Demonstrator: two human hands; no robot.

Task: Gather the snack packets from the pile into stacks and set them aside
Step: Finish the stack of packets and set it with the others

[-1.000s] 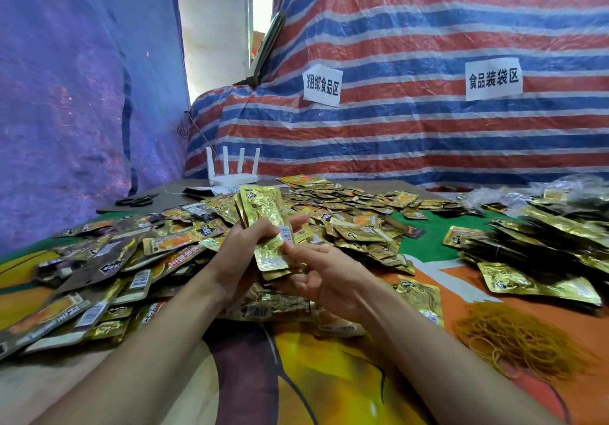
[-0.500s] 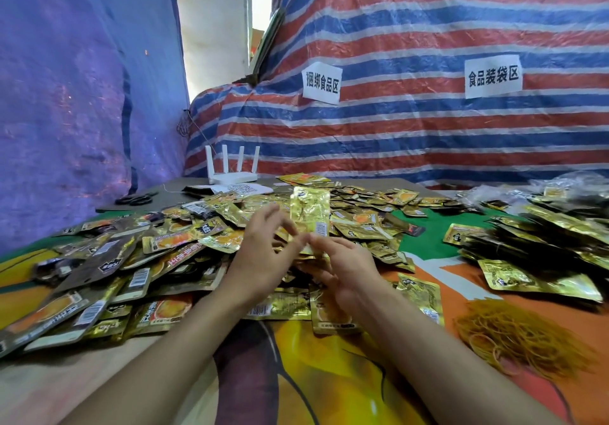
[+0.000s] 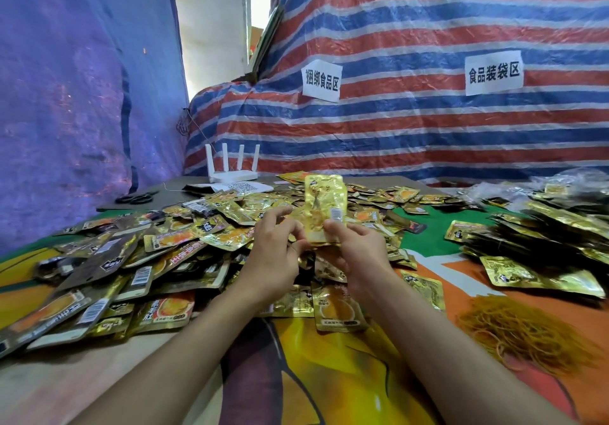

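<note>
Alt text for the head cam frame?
A person's left hand and right hand hold a small stack of gold snack packets upright above a sprawling pile of packets on a colourful table cover. At the right lie gathered stacks, with rubber bands heaped nearer the camera.

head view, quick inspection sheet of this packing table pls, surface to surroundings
surface: printed cloth, bare at the near edge
job's things: loose packet pile at left; held stack upright over it; stacked packets at right
clutter: rubber bands, scissors, router
grips: right hand pinches held stack; left hand at its lower edge, hold unclear
cables: thin wire behind router
surroundings: striped tarp with two paper signs; blue tarp at left
</note>
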